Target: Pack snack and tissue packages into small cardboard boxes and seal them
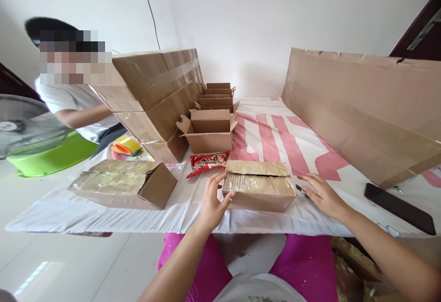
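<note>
A small brown cardboard box (pixel 260 202) sits in front of me, with clear tape over its top flaps and a dark gap along the seam. My left hand (pixel 212 203) cups its left end, thumb at the front edge and fingers toward the back corner. Off the box's right end, my right hand (pixel 320 194) has its fingers stretched toward it. A slim dark tool (pixel 301 190), perhaps a cutter, lies by the right thumb; part of it is hidden under the hand. Just behind the left hand is a red printed packet (pixel 208 163).
Another taped box (pixel 120 185) stands at left. Open boxes (pixel 208 142) line up behind the packet beside stacked cartons (pixel 148 81). A large cardboard panel (pixel 358 104) and a phone (pixel 399 207) are at right. A person (pixel 76 104) sits at left near a fan (pixel 27 127).
</note>
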Demonstrator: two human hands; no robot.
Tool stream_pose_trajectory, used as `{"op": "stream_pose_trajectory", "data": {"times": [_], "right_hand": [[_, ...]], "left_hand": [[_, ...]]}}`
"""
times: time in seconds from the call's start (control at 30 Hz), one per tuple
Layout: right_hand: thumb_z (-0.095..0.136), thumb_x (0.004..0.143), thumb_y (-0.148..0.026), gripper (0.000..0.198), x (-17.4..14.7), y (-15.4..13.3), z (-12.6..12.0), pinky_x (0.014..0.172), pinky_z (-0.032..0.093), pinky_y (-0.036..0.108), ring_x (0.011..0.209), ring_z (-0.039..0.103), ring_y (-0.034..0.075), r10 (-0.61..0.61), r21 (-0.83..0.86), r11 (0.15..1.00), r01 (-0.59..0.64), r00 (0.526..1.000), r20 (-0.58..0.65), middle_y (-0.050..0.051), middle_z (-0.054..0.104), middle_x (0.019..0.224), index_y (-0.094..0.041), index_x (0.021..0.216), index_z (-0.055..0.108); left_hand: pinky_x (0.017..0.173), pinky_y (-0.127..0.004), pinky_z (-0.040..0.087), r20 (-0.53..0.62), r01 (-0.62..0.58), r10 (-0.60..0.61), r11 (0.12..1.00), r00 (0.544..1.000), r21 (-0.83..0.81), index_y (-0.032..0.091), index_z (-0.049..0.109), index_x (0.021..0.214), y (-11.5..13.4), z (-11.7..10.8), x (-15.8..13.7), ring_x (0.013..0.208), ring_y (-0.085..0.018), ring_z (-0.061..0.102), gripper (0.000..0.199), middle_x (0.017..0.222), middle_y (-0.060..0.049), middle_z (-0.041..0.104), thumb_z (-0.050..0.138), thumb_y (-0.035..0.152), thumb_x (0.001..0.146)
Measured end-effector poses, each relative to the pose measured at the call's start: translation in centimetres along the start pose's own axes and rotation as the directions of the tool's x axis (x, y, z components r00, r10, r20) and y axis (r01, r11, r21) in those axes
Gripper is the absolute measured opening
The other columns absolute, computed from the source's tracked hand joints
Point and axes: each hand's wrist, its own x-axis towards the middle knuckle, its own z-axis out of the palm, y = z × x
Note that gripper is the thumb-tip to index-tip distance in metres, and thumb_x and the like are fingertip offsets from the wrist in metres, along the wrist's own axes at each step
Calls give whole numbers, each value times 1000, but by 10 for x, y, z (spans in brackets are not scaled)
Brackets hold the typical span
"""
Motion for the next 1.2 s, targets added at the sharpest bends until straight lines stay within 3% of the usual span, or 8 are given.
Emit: {"op": "stream_pose_trajectory", "data": {"times": [0.23, 0.43, 0.63, 0.8, 0.9, 1.0, 1.07, 1.2], "right_hand": [[56, 90, -48, 34, 16, -54, -6, 95, 50, 45, 111, 59, 27, -68, 104, 991, 84, 987, -148, 11, 64, 113, -22, 112, 59], [61, 86, -42, 24, 10, -62, -4, 89, 51, 42, 106, 60, 25, 99, 318, 946, -67, 991, -85, 7, 64, 114, -26, 104, 60], [69, 79, -48, 39, 12, -74, -9, 85, 52, 39, 95, 61, 21, 251, 602, 773, -202, 968, 2, 8, 63, 109, -24, 108, 57], [72, 78, -50, 48, 15, -87, -16, 84, 54, 36, 98, 61, 21, 199, 692, 699, -181, 978, 54, 8, 62, 110, -25, 116, 54], [56, 90, -52, 42, 11, -102, -24, 78, 55, 34, 91, 64, 20, 11, 720, 686, -107, 991, 136, 8, 65, 103, -26, 123, 52], [50, 95, -45, 29, 5, -114, -25, 73, 55, 32, 82, 65, 19, -176, 571, 821, 24, 961, 212, 6, 67, 92, -24, 112, 61], [55, 93, -35, 19, 3, -117, -18, 79, 54, 36, 90, 64, 21, -251, 348, 919, 184, 955, 157, 8, 67, 101, -24, 106, 64], [60, 88, -19, 38, -2, -115, 3, 92, 48, 47, 105, 59, 28, -353, -67, 931, 358, 933, 67, 11, 65, 111, -21, 126, 56]], "left_hand": [[88, -39, 52, -22, 32, -34, 997, 999, -70, 24, 50, 127, 3, 3, -6, 113, -24, 54, 42, 122, -10, 52, 58, 41, 90], [87, -38, 52, 17, 70, -69, 991, 997, -111, 27, 47, 134, 3, 2, -7, 109, -23, 55, 49, 121, -9, 53, 60, 41, 89], [85, -37, 52, 11, 68, -67, 988, 998, -137, 24, 50, 129, 2, 3, -8, 104, -23, 55, 47, 115, -9, 54, 63, 39, 86], [85, -36, 51, -62, 33, -42, 990, 997, -135, 21, 60, 102, 4, 4, -11, 101, -21, 54, 18, 107, -7, 52, 61, 32, 87], [90, -37, 50, -54, -17, 7, 983, 999, -185, 22, 63, 89, 6, 3, -13, 106, -22, 53, 14, 110, -7, 49, 63, 36, 87], [91, -38, 50, -32, -15, 6, 957, 999, -291, 23, 66, 86, 3, -1, -17, 109, -23, 53, 18, 113, -7, 48, 67, 41, 83], [92, -40, 50, 12, 37, -35, 937, 999, -349, 23, 69, 85, -2, -5, -18, 111, -24, 54, 21, 115, -8, 50, 61, 42, 88], [90, -39, 51, 104, 61, -27, 936, 994, -347, 21, 71, 89, -3, -17, -16, 111, -24, 55, 37, 118, -11, 51, 41, 40, 97]]}}
